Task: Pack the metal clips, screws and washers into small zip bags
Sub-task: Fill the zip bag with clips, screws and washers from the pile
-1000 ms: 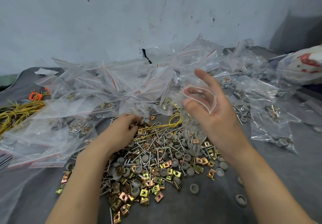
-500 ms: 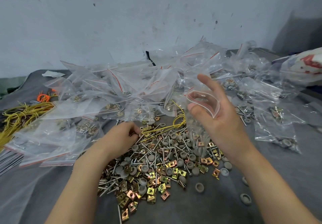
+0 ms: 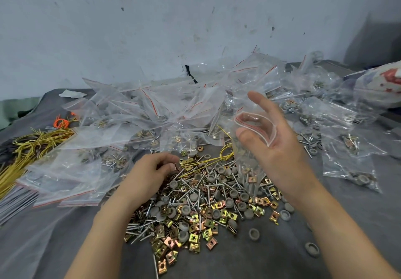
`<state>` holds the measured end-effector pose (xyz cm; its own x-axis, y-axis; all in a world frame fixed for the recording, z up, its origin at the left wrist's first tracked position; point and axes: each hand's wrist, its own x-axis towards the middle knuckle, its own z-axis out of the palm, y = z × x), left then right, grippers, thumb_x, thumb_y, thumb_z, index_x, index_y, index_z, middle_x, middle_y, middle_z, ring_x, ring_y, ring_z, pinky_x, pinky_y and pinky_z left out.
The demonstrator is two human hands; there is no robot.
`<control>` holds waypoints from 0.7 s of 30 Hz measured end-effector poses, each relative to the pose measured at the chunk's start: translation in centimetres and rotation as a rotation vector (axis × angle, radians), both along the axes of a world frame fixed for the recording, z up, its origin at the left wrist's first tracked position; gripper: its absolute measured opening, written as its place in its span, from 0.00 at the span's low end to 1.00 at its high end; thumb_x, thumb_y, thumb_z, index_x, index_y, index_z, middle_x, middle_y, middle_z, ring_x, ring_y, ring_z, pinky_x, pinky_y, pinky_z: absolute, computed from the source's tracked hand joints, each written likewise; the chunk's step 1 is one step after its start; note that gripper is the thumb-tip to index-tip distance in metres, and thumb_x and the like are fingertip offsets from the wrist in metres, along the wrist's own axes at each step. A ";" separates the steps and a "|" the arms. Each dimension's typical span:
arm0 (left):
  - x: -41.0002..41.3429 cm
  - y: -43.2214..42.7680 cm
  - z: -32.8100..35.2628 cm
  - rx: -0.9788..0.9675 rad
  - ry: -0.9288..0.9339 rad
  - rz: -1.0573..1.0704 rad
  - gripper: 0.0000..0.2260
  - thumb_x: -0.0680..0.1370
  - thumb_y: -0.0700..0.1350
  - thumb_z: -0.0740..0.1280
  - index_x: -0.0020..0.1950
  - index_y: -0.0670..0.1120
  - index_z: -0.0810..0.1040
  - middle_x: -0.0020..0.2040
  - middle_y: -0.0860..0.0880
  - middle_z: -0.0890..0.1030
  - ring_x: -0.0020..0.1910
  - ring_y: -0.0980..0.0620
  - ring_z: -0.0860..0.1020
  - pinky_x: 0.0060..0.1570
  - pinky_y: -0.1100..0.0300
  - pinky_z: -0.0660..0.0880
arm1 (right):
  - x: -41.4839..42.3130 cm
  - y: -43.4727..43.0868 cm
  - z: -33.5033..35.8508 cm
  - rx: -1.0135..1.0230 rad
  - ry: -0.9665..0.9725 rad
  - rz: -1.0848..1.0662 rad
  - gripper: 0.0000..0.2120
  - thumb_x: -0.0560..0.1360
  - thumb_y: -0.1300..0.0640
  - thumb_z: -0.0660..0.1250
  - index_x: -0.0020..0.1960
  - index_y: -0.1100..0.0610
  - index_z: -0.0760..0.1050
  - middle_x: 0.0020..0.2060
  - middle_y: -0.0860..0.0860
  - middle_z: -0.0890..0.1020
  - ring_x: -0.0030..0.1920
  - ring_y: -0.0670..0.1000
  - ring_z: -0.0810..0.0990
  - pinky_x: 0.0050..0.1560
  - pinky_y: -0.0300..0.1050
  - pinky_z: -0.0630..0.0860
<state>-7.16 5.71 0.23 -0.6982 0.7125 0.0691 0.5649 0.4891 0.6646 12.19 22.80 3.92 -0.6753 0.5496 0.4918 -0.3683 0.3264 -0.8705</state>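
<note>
A loose heap of brass-coloured metal clips (image 3: 208, 231), silver screws (image 3: 191, 187) and grey round washers (image 3: 186, 210) lies on the grey cloth before me. My right hand (image 3: 280, 150) holds a small clear zip bag (image 3: 249, 142) with a red seal line, its mouth spread open between thumb and fingers; the bag hangs down with a few parts in its bottom. My left hand (image 3: 149, 174) rests at the heap's far left edge, fingers curled and pinching small parts; what exactly it holds is hidden.
A big pile of filled zip bags (image 3: 165, 118) lies behind the heap and to the right. Yellow wire ties (image 3: 32, 146) and flat empty bags (image 3: 13, 202) lie at left. Stray washers (image 3: 312, 249) sit at lower right. A stained wall rises behind.
My left hand has stayed at the heap's edge, fingers working on small parts. My right hand keeps the bag open in about the same place. The camera view has shifted slightly.
</note>
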 end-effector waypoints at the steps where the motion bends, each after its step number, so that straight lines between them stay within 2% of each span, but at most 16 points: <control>1: 0.1 -0.2 0.0 0.020 -0.016 0.005 0.10 0.81 0.43 0.65 0.58 0.56 0.80 0.51 0.60 0.82 0.49 0.66 0.77 0.44 0.75 0.67 | -0.1 -0.1 0.0 -0.004 0.001 0.002 0.27 0.80 0.62 0.69 0.71 0.38 0.68 0.54 0.43 0.83 0.56 0.39 0.81 0.50 0.30 0.76; 3: 0.2 -0.6 0.0 0.070 -0.079 -0.002 0.13 0.81 0.39 0.65 0.59 0.57 0.78 0.53 0.60 0.81 0.51 0.64 0.79 0.44 0.74 0.71 | -0.3 -0.4 0.0 -0.012 0.004 0.008 0.27 0.80 0.62 0.69 0.71 0.38 0.68 0.53 0.44 0.83 0.56 0.39 0.81 0.50 0.31 0.76; 6: 0.5 -1.3 0.3 0.108 -0.144 -0.007 0.16 0.81 0.37 0.63 0.59 0.58 0.77 0.53 0.60 0.82 0.48 0.65 0.80 0.33 0.62 0.80 | -0.4 -0.8 -0.1 -0.004 -0.014 0.016 0.26 0.80 0.60 0.70 0.71 0.38 0.68 0.54 0.44 0.82 0.59 0.40 0.80 0.52 0.29 0.75; 11: 0.3 -1.8 0.0 0.192 -0.131 0.010 0.16 0.81 0.36 0.64 0.61 0.56 0.77 0.50 0.57 0.84 0.48 0.57 0.82 0.49 0.65 0.78 | -0.5 -1.1 -0.1 0.017 -0.027 0.018 0.26 0.80 0.60 0.69 0.71 0.37 0.68 0.55 0.42 0.82 0.60 0.39 0.79 0.55 0.29 0.74; 14: 0.1 -2.0 -0.1 0.219 -0.116 0.032 0.15 0.80 0.39 0.66 0.61 0.58 0.77 0.47 0.57 0.85 0.45 0.57 0.83 0.50 0.61 0.78 | -0.6 -1.2 -0.1 0.014 -0.029 0.024 0.26 0.80 0.59 0.69 0.71 0.37 0.67 0.54 0.41 0.82 0.60 0.39 0.79 0.54 0.28 0.74; 17: -0.4 -2.1 -0.3 0.211 -0.075 0.072 0.13 0.80 0.41 0.67 0.61 0.57 0.78 0.46 0.53 0.85 0.45 0.51 0.82 0.49 0.55 0.77 | -0.8 -1.2 -0.2 0.016 -0.036 0.025 0.26 0.80 0.59 0.69 0.71 0.37 0.67 0.54 0.40 0.82 0.60 0.39 0.79 0.55 0.29 0.74; 18: -0.5 -2.1 -0.4 0.193 -0.046 0.074 0.13 0.80 0.42 0.67 0.60 0.57 0.78 0.46 0.54 0.84 0.45 0.51 0.82 0.46 0.57 0.76 | -0.8 -1.2 -0.2 0.014 -0.039 0.025 0.26 0.80 0.59 0.69 0.71 0.37 0.67 0.54 0.40 0.82 0.60 0.40 0.79 0.55 0.29 0.74; 21: -0.7 -2.1 -0.9 0.093 0.068 0.065 0.11 0.81 0.43 0.66 0.58 0.60 0.76 0.47 0.60 0.81 0.44 0.64 0.78 0.38 0.74 0.69 | -0.9 -1.3 -0.2 0.010 -0.038 0.023 0.26 0.80 0.60 0.69 0.71 0.37 0.67 0.54 0.41 0.82 0.60 0.40 0.79 0.54 0.29 0.74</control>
